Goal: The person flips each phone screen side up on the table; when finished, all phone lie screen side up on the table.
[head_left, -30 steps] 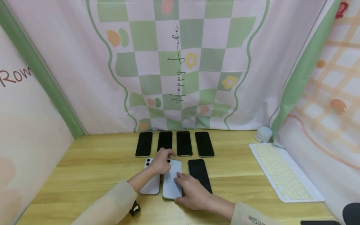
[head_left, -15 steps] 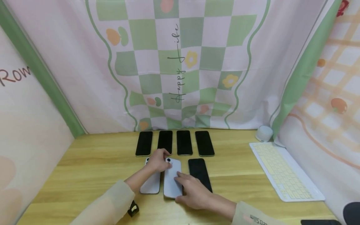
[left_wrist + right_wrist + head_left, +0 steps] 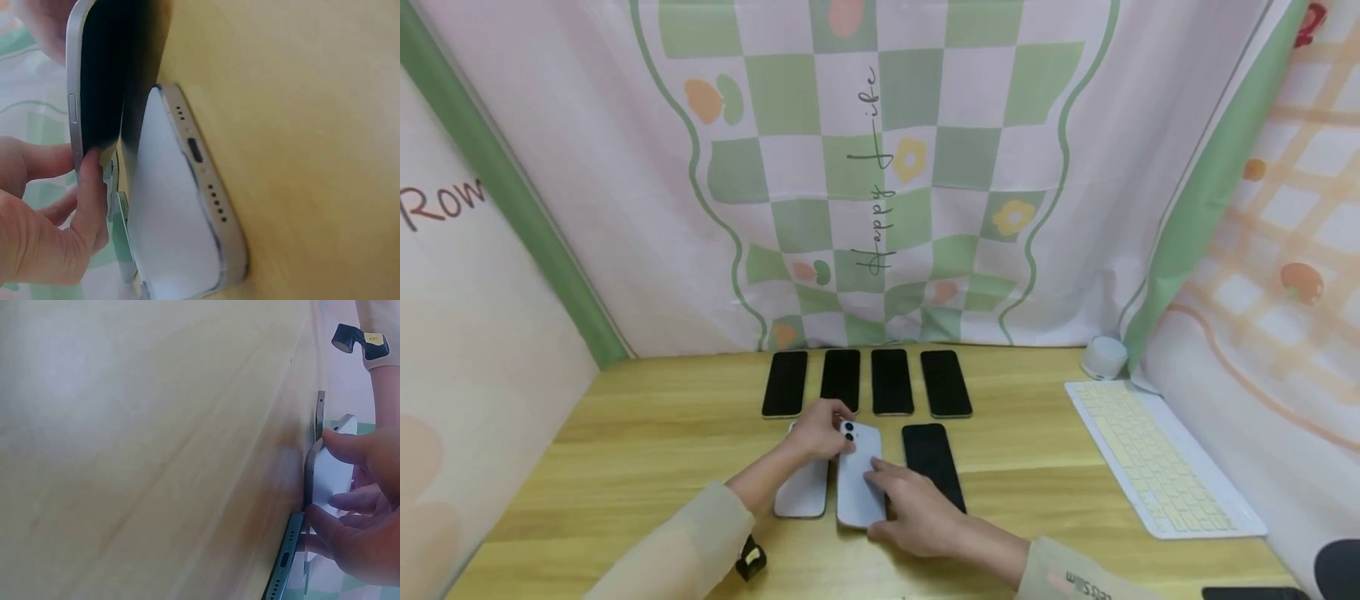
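Note:
My left hand (image 3: 818,429) pinches the upper left edge of a white-backed smartphone (image 3: 861,479). My right hand (image 3: 917,508) holds the same phone along its right side and lower corner. In the left wrist view this smartphone (image 3: 103,75) is tilted up off the table, its dark screen facing down and its silver edge between thumb and finger. Beside it a second white-backed smartphone (image 3: 802,493) lies flat, partly hidden by the left hand. To the right, a black-screened smartphone (image 3: 934,462) lies face up; its greenish edge (image 3: 284,556) shows below the right fingers in the right wrist view.
Several dark phones, including one at the left (image 3: 785,383) and one at the right (image 3: 946,383), lie in a row near the curtain (image 3: 880,167). On the right are a white keyboard (image 3: 1165,458) and a small round white device (image 3: 1103,357). A dark object (image 3: 1253,593) sits at the lower right.
My left hand has shifted slightly left at the phone's top, and both camera lenses are now uncovered. The phone has turned slightly. My right hand has barely moved.

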The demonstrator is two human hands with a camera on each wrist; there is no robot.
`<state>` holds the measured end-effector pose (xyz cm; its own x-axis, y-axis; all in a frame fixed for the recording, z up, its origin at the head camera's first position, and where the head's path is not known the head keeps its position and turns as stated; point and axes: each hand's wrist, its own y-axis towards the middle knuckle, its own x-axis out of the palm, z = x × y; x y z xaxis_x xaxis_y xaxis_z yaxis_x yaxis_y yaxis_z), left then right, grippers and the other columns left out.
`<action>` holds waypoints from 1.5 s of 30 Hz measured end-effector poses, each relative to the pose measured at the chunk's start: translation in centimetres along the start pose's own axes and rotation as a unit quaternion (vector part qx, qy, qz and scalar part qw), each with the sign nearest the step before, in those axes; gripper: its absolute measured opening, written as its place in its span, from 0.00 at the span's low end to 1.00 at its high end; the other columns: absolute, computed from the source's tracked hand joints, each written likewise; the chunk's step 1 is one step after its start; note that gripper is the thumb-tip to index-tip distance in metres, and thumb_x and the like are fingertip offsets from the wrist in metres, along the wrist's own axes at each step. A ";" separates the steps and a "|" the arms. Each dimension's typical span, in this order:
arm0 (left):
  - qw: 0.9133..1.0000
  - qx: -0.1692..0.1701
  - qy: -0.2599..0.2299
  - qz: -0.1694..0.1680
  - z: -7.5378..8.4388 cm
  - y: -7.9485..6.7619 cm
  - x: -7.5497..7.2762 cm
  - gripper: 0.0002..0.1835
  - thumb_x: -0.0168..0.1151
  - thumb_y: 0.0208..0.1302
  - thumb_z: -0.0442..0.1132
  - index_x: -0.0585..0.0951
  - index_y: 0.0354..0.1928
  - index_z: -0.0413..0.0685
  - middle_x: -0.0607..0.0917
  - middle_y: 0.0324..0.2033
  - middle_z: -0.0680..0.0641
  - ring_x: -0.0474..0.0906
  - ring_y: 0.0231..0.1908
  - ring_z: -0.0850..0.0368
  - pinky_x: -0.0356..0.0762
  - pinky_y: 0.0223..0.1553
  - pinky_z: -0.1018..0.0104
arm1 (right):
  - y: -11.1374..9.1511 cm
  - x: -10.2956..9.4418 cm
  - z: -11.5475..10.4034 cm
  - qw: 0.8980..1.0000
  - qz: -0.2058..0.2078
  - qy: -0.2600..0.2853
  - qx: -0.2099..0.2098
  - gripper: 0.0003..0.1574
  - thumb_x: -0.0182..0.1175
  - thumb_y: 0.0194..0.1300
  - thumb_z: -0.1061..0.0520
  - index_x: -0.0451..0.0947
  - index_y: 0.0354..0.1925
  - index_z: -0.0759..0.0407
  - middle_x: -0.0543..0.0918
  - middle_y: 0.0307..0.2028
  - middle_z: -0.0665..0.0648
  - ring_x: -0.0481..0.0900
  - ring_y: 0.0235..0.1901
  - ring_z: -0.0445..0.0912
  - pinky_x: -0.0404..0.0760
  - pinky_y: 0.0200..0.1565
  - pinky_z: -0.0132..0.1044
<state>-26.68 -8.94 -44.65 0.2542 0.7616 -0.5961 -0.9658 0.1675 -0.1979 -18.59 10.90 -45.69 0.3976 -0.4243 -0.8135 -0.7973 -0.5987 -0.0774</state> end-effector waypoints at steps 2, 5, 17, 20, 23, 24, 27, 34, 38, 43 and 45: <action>1.000 -0.006 0.003 0.000 0.1 0.1 0.0 0.24 0.74 0.52 0.26 0.84 0.54 0.40 0.82 0.47 0.38 0.81 0.39 0.50 0.87 0.31 0.66 | 0.0 -0.1 0.0 1.000 0.000 0.010 0.002 0.43 0.74 0.62 0.49 0.74 0.69 0.64 0.70 0.74 0.71 0.77 0.69 0.62 0.84 0.62 0.50; 1.000 -0.007 0.021 0.000 0.3 0.2 -0.1 0.23 0.74 0.52 0.26 0.84 0.53 0.41 0.83 0.47 0.38 0.82 0.37 0.50 0.86 0.30 0.65 | 0.1 -0.3 0.1 0.999 0.003 0.040 0.000 0.42 0.74 0.62 0.50 0.74 0.68 0.66 0.70 0.73 0.72 0.79 0.67 0.62 0.86 0.60 0.47; 0.984 0.039 0.174 -0.006 2.5 0.3 -1.2 0.18 0.71 0.51 0.29 0.86 0.47 0.41 0.89 0.28 0.47 0.81 0.20 0.58 0.81 0.31 0.65 | 0.3 -1.3 -0.2 0.979 0.041 0.196 0.033 0.34 0.72 0.65 0.56 0.76 0.65 0.69 0.72 0.71 0.75 0.80 0.63 0.69 0.85 0.59 0.55; 0.979 0.047 0.199 -0.016 3.0 0.3 -1.5 0.12 0.64 0.52 0.26 0.85 0.41 0.41 0.81 0.15 0.53 0.74 0.16 0.61 0.75 0.25 0.68 | 0.3 -1.6 -0.3 0.978 0.043 0.201 0.048 0.34 0.71 0.66 0.53 0.76 0.65 0.66 0.77 0.68 0.71 0.80 0.64 0.68 0.81 0.62 0.62; 0.973 0.050 0.224 -0.023 3.6 0.4 -1.5 0.13 0.58 0.50 0.23 0.72 0.18 0.48 0.60 0.09 0.58 0.51 0.14 0.64 0.54 0.21 0.70 | 0.3 -1.8 -0.3 0.974 0.040 0.218 0.055 0.34 0.70 0.67 0.53 0.76 0.65 0.67 0.79 0.66 0.71 0.80 0.63 0.67 0.80 0.63 0.62; 0.970 0.053 0.235 -0.022 3.7 0.4 -1.4 0.18 0.56 0.49 0.23 0.65 0.15 0.51 0.54 0.09 0.58 0.46 0.15 0.64 0.49 0.21 0.69 | 0.3 -1.8 -0.2 0.972 0.040 0.224 0.057 0.34 0.69 0.67 0.53 0.75 0.66 0.67 0.79 0.66 0.71 0.81 0.63 0.67 0.81 0.62 0.62; 0.965 0.053 0.257 -0.022 4.4 0.5 -1.1 0.25 0.55 0.49 0.22 0.53 0.15 0.55 0.48 0.11 0.57 0.39 0.18 0.62 0.43 0.21 0.67 | 0.3 -1.8 -0.2 0.961 0.037 0.268 0.065 0.35 0.68 0.68 0.55 0.72 0.68 0.70 0.77 0.67 0.74 0.80 0.63 0.68 0.85 0.59 0.57; 0.967 0.063 0.247 -0.022 5.2 0.8 0.1 0.15 0.57 0.49 0.27 0.65 0.17 0.53 0.60 0.13 0.56 0.49 0.18 0.61 0.53 0.22 0.66 | 0.5 -1.2 -0.2 0.890 0.057 0.439 0.103 0.39 0.64 0.70 0.61 0.63 0.71 0.77 0.72 0.67 0.78 0.85 0.57 0.61 0.90 0.52 0.47; 0.977 0.076 0.198 -0.028 4.7 1.0 0.5 0.08 0.67 0.56 0.34 0.83 0.40 0.44 0.83 0.30 0.48 0.73 0.23 0.59 0.79 0.36 0.60 | 0.7 -1.0 -0.2 0.868 0.088 0.474 0.122 0.38 0.64 0.70 0.62 0.63 0.71 0.77 0.74 0.64 0.77 0.88 0.49 0.51 0.90 0.53 0.49; 0.993 0.066 0.074 -0.065 3.6 1.3 0.8 0.18 0.67 0.66 0.40 0.83 0.55 0.40 0.87 0.51 0.37 0.88 0.28 0.53 0.89 0.42 0.56 | 0.7 -1.2 -0.2 0.865 0.115 0.470 0.134 0.35 0.64 0.70 0.63 0.67 0.69 0.75 0.77 0.61 0.76 0.89 0.45 0.51 0.91 0.49 0.49; 0.996 0.050 0.023 -0.076 3.4 1.4 0.9 0.18 0.65 0.68 0.40 0.82 0.57 0.40 0.86 0.55 0.35 0.88 0.30 0.53 0.90 0.36 0.59 | 0.7 -1.3 -0.2 0.866 0.120 0.467 0.136 0.34 0.64 0.69 0.64 0.67 0.69 0.75 0.77 0.61 0.76 0.90 0.45 0.52 0.91 0.48 0.49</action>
<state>-28.00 -5.90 -42.85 0.3979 0.6938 -0.6002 -0.9156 0.3416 -0.2122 -19.54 10.90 -44.59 0.2983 -0.9543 -0.0152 -0.9346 -0.2889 -0.2073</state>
